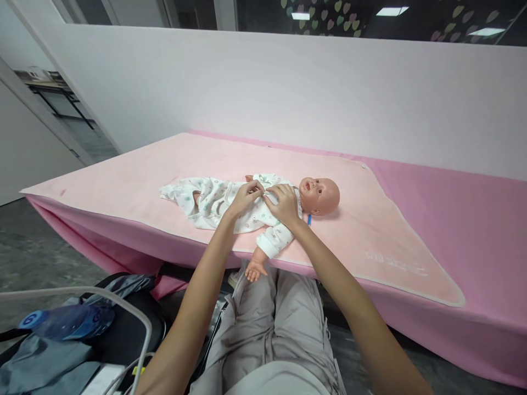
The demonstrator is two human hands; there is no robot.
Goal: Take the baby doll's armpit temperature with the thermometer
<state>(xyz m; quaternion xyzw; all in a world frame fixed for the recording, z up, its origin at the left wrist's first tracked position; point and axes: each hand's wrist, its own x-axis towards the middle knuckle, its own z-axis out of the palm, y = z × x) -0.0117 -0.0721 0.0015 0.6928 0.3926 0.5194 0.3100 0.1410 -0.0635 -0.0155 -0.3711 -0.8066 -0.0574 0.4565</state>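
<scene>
Has a white wall at the far side, with dark glass above it. Has in front of it a broad surface, draped in a pink cover and spread with a paler peach mat. Shows grey trousers below the near edge, and a black chair at near left, bearing grey cloth and a blue-capped bottle.

Shows a baby doll face up across the middle of the mat, head to the right and legs to the left, one arm stretched toward the near side with its palm past the edge. Shows on it a white patterned garment, loose and rumpled over the legs, with a bit of leg bared at left.

Finds the left hand and the right hand over the chest, tips nearly meeting. Holds the left fingers narrow, pinching white fabric at the garment's front; holds the right fingers narrow on the same spot, partly hidden by the hand. Shows a small blue piece just near of the doll's neck
</scene>
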